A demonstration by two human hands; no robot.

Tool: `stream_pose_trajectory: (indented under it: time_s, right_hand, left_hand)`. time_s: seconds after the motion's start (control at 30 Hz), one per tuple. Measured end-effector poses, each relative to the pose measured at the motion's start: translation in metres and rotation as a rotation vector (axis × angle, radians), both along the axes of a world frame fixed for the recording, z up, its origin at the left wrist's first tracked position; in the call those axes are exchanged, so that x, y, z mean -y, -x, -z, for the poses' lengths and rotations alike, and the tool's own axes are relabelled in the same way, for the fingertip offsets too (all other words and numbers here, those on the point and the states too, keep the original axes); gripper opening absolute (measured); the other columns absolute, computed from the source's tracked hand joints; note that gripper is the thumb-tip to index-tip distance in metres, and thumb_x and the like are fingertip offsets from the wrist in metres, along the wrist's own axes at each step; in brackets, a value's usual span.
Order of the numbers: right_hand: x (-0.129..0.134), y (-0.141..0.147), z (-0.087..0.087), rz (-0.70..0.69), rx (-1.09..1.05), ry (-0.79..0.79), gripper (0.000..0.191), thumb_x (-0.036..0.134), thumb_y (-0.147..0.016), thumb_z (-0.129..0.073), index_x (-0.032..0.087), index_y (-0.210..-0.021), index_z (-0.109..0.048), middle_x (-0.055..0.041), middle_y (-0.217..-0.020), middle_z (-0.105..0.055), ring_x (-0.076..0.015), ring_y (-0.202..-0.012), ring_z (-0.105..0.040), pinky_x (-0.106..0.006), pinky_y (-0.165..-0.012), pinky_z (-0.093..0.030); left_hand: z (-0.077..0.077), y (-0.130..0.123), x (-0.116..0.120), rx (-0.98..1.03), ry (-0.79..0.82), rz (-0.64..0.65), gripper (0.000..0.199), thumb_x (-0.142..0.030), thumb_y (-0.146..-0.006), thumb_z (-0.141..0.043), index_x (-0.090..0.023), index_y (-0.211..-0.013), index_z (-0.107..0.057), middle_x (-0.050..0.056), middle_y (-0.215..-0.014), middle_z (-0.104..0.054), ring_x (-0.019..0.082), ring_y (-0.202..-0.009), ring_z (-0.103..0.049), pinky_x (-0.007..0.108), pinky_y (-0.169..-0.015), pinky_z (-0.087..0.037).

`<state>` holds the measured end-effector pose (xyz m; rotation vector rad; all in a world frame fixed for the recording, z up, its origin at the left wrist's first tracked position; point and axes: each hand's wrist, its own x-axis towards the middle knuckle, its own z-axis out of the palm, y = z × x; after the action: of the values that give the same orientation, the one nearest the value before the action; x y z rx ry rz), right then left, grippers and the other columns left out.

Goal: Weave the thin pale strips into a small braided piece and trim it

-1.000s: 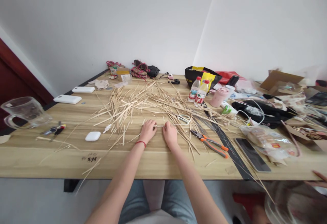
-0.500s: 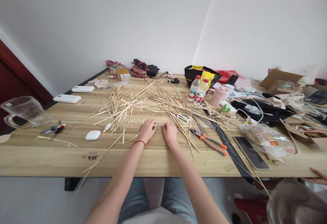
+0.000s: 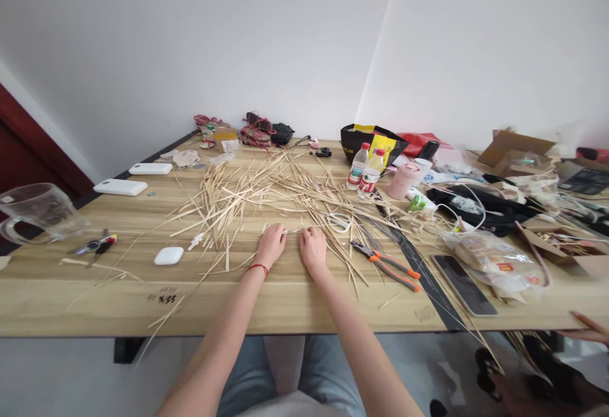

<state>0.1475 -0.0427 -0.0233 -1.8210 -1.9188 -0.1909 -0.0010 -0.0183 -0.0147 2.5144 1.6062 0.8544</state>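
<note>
Both hands rest low over the wooden table, side by side. My left hand (image 3: 271, 244), with a red cord at the wrist, is closed on one end of a thin pale strip (image 3: 293, 231). Closed on the strip's other end is my right hand (image 3: 313, 249); the short span between them runs roughly level. Just beyond the hands lies a loose heap of flat straw-coloured strips (image 3: 233, 198). White-handled scissors (image 3: 339, 216) lie among the strips to the right of my right hand, and orange-handled pliers (image 3: 392, 269) lie further right.
Left are a white case (image 3: 169, 256), keys (image 3: 99, 247) and a clear pitcher (image 3: 40, 211). Two bottles (image 3: 371, 176), a black-and-yellow bag (image 3: 373, 139) and a pink cup (image 3: 406, 179) stand back right. A phone (image 3: 464, 285) lies right; a co-worker's hand (image 3: 587, 328) shows at the edge.
The view has shifted slightly, and at the lower right the co-worker's blurred head or clothing has left the picture. My hands keep their grip on the strip in nearly the same place.
</note>
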Motion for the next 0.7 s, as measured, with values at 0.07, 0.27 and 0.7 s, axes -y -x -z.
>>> stream_pose_trajectory:
  time_s: [0.07, 0.27, 0.7]
  right_hand:
    - [-0.0003, 0.0004, -0.0003, 0.003, 0.003, 0.001, 0.025, 0.021, -0.091, -0.038, 0.019, -0.107, -0.058, -0.0085, -0.093, -0.057, -0.0202, -0.09, -0.048, -0.031, -0.081, -0.029]
    - [0.001, -0.0001, -0.0018, -0.021, -0.021, 0.018, 0.028, 0.018, -0.089, -0.04, 0.02, -0.113, -0.054, -0.0089, -0.099, -0.058, -0.0209, -0.095, -0.047, -0.031, -0.083, -0.029]
    - [0.0035, 0.0005, -0.0053, -0.035, -0.045, 0.029, 0.027, 0.013, -0.084, -0.044, 0.019, -0.107, -0.056, -0.0081, -0.098, -0.059, -0.0209, -0.096, -0.047, -0.031, -0.084, -0.03]
  left_hand:
    - [0.0005, 0.0002, -0.0008, 0.015, -0.01, -0.002, 0.007, -0.019, -0.086, -0.041, -0.02, -0.083, -0.047, 0.005, -0.086, -0.057, 0.02, -0.08, -0.053, 0.032, -0.071, -0.041]
    - [0.0012, 0.0008, -0.0034, 0.064, -0.028, 0.021, 0.008, -0.022, -0.088, -0.041, -0.02, -0.087, -0.049, 0.006, -0.09, -0.056, 0.02, -0.084, -0.052, 0.032, -0.075, -0.042]
    - [-0.003, 0.0004, 0.0003, 0.05, 0.015, 0.039, 0.01, -0.018, -0.087, -0.042, -0.02, -0.09, -0.052, 0.006, -0.093, -0.055, 0.02, -0.088, -0.052, 0.033, -0.077, -0.042]
